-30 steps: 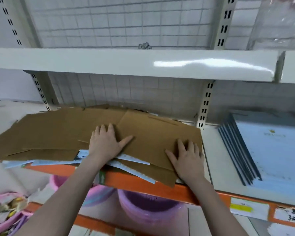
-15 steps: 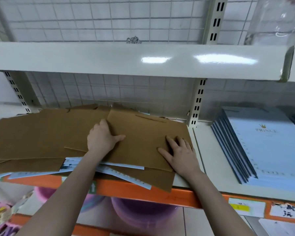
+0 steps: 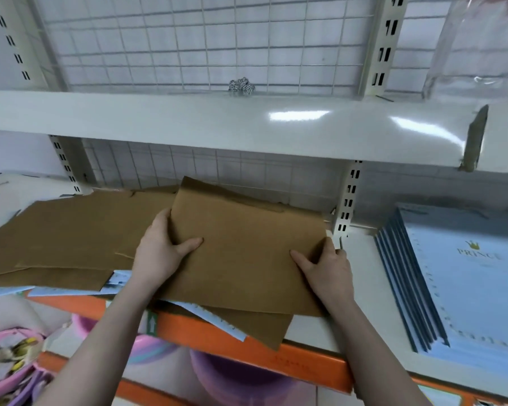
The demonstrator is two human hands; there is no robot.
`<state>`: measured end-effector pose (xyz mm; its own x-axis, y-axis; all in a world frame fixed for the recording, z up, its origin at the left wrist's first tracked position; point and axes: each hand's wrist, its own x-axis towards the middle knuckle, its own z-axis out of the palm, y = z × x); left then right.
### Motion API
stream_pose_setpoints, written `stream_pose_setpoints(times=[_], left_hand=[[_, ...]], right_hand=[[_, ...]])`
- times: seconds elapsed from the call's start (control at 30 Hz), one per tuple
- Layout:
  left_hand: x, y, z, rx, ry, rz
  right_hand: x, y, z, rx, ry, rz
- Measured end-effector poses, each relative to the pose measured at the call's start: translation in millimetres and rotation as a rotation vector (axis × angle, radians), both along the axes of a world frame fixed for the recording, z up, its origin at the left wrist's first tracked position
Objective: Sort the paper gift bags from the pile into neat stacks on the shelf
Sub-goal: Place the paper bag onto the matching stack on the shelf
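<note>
At frame centre, the left hand [image 3: 162,253] and right hand [image 3: 324,266] pinch a brown bag [image 3: 244,247] by its side edges, thumbs on top, fingers hidden beneath. It lies atop the brown pile [image 3: 71,230] on the shelf [image 3: 361,253]; blue bags [image 3: 464,276] are stacked at right

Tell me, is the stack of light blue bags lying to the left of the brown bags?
No, the light blue bags lie right of the brown bags.

Back wall: I see white wire grid [image 3: 188,45] between slotted uprights [image 3: 381,51].
Upper shelf [image 3: 217,124]: glossy white, 2 light glares.
Front rail [image 3: 276,356]: orange.
</note>
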<state>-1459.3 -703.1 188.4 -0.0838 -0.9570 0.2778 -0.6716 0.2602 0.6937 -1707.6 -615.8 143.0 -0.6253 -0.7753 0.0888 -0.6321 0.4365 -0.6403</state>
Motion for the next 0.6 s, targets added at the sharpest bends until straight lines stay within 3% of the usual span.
stream_pose_setpoints(times=[0.13,0.33,0.6], left_hand=[[3,21,4,-0.045,-0.102,0.105],[11,72,6,-0.004,-0.198,0.187],[36,143,-7,0.050,-0.121,0.079]], right_hand=[[-5,5,7,-0.070,-0.064,0.041],[1,34,29,-0.112,0.016,0.053],[38,135,44,-0.057,0.136,-0.063]])
